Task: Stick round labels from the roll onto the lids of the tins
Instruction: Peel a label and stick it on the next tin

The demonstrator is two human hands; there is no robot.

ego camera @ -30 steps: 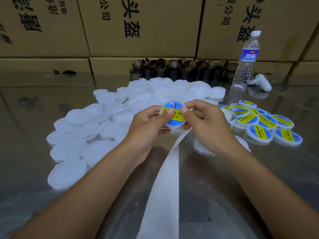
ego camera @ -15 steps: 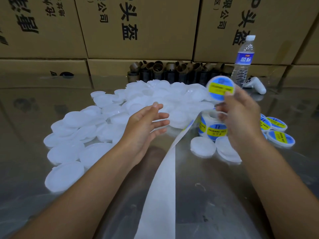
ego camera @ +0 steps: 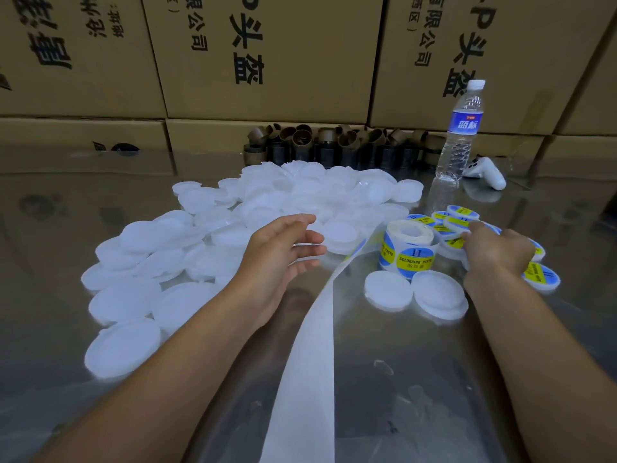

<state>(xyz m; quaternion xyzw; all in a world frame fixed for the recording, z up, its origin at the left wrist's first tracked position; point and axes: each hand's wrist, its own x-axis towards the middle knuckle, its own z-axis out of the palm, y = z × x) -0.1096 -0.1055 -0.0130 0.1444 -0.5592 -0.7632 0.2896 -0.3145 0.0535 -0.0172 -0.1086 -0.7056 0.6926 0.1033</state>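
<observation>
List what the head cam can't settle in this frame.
Head view only:
The right hand: its back hides most of the fingertips, so any grip on a lid is unclear.
The labelled lids: the right hand covers part of the pile, so no count.
The backing strip: its end is cut off by the bottom edge.
The label roll: the print under "SOLDERING PASTE" is too small.
The plain lids: overlapping and soft at the far side, so no count.

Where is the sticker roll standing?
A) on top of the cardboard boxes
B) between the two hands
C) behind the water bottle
B: the sticker roll stands upright between the left hand and the right hand, well in front of the boxes and the bottle.
</observation>
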